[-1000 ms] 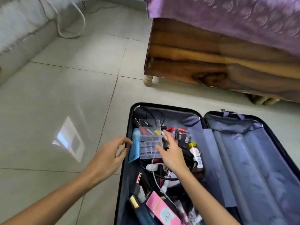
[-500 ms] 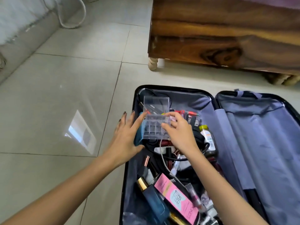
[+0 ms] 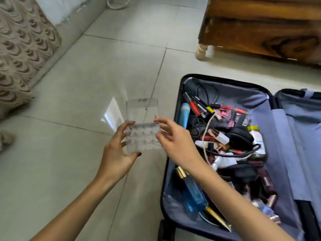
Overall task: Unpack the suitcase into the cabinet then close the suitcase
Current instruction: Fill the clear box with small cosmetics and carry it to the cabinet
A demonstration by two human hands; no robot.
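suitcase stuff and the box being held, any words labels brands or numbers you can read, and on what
None can be read in the head view.
Yellow-capped bottle: white and orange label, print too blurred to read.
Red and black cosmetics packs: markings too small to read.
Clear box: no print visible.

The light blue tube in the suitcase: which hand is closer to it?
Right. The right hand is just beside the light blue tube; the left hand is farther off, across the clear box both hold.
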